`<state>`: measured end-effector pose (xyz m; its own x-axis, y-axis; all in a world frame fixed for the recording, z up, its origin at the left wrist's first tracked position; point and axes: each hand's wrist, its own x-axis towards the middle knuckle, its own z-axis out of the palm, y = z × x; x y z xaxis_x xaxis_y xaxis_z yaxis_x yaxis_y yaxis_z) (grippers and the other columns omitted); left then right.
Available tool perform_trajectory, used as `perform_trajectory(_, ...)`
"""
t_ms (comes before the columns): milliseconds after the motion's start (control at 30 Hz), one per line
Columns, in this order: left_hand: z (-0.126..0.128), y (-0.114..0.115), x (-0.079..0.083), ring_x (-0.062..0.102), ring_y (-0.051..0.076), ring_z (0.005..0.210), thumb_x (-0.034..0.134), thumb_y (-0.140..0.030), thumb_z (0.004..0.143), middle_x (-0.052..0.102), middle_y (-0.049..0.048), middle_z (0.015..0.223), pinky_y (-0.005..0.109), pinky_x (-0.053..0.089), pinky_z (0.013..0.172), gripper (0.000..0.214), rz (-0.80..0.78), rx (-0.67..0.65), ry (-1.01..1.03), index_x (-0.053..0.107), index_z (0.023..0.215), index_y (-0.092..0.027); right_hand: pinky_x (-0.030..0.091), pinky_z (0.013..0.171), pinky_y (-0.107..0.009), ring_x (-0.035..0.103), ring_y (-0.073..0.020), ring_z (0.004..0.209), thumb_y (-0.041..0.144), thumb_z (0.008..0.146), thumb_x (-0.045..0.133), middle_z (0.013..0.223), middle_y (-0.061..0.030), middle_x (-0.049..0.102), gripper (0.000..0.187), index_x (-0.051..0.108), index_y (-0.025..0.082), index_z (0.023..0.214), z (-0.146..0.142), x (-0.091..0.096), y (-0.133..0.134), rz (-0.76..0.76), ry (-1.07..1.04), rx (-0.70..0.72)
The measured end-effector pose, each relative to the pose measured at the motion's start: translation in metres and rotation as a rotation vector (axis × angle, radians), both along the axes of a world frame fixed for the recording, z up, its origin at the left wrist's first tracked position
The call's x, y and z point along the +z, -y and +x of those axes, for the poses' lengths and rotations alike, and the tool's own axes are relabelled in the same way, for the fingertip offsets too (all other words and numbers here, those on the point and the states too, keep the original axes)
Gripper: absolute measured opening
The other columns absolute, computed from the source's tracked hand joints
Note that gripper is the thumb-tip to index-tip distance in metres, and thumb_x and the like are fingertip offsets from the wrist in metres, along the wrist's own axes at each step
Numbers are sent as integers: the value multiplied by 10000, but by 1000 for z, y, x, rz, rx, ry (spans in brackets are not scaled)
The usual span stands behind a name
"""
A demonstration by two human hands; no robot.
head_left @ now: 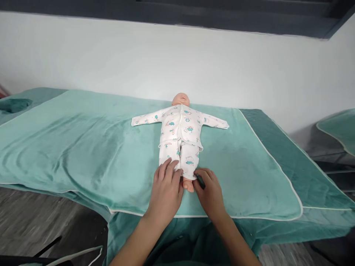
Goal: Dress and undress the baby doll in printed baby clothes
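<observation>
A baby doll (181,99) lies on its back with arms spread, its head toward the wall. It wears a white printed jacket (181,123) and matching trousers (189,159). My left hand (166,184) is over the lower end of the left trouser leg, its fingers curled on the cloth and hiding that foot. At the other leg's cuff, my right hand (209,190) pinches the hem from the outer side. A small dark patch shows between its thumb and fingers; what it is I cannot make out. One bare foot (189,185) sticks out between my hands.
A light green plush blanket (249,177) with pale piping covers a bed draped in darker green cloth (318,188). The bed stands against a white wall (172,59). Another green-covered surface (340,127) is at the far right. At lower left are metal legs over the floor (33,214).
</observation>
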<state>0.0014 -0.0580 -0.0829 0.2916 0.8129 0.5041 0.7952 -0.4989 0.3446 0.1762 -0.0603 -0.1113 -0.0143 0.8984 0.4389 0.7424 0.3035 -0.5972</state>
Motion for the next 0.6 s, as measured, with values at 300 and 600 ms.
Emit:
perform_trajectory(300, 6, -3, -8, 436, 336, 1390, 574, -115, 901, 604, 110, 1349, 521, 460, 1053, 170, 45, 43, 30, 635, 1043, -186, 466, 698, -293, 599, -160, 782, 202, 957, 546, 854, -16, 627, 114, 580, 227, 851, 8, 17, 19, -65, -371, 229)
perform_trajectory(600, -5, 3, -6, 516, 292, 1318, 603, -120, 881, 624, 98, 1289, 507, 482, 1043, 160, 99, -143, 243, 581, 1003, -222, 488, 678, -295, 609, -163, 766, 238, 969, 546, 852, -26, 634, 123, 583, 226, 852, 16, 22, 22, -44, -310, 198)
